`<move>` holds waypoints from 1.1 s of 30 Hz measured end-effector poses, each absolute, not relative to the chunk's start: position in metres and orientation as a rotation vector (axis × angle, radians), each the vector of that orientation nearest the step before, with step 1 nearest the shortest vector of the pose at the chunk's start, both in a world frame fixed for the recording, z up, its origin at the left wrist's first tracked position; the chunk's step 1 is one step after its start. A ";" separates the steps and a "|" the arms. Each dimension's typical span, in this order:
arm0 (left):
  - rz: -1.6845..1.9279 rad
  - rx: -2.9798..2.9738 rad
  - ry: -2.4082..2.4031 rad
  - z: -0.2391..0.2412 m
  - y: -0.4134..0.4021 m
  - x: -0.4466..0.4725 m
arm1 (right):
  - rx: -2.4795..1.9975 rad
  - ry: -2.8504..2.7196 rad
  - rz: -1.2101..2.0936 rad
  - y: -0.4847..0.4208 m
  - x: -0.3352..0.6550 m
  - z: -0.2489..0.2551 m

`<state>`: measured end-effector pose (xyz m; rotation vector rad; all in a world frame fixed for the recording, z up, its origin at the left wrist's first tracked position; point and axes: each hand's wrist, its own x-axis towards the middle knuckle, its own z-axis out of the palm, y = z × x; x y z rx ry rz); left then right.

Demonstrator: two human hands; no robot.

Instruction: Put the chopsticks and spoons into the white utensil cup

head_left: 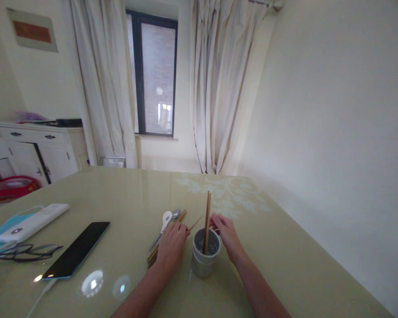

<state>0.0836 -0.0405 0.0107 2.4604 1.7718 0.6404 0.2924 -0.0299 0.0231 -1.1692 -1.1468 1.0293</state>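
Observation:
A small grey perforated utensil cup (pixel 205 260) stands on the table near me. A pair of wooden chopsticks (pixel 207 212) stands upright in it. My right hand (pixel 226 235) sits just right of the cup rim, its fingers pinched near the chopsticks. My left hand (pixel 171 247) rests palm down on a pile of loose chopsticks (pixel 152 255) lying flat on the table, fingers closed round one thin stick. A white-handled spoon (pixel 166 220) and a metal spoon (pixel 175 214) lie just beyond that hand.
A dark phone (pixel 77 249) with a white cable lies at the left. Beyond it are a white power bank (pixel 33 222), black glasses (pixel 26 251) and a blue mask (pixel 1 234). The table (pixel 285 256) meets a white wall on the right. A cabinet (pixel 36 145) and curtains stand behind.

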 end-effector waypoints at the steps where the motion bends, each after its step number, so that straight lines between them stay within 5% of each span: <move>1: 0.694 2.445 1.730 0.012 -0.040 0.086 | -1.184 -1.170 1.041 -0.030 0.292 0.022; 10: 1.051 2.376 1.541 0.008 -0.035 0.093 | -1.123 -1.174 1.064 -0.031 0.285 0.026; 19: 0.572 2.527 2.069 0.012 -0.028 0.053 | -0.844 -0.820 0.174 -0.040 0.352 0.100; 25: 0.442 2.532 2.068 0.014 -0.029 0.052 | -0.853 -1.097 0.389 -0.049 0.336 0.136; 33: 0.584 2.523 2.032 0.007 -0.028 0.053 | -0.965 -1.172 0.696 -0.038 0.296 0.090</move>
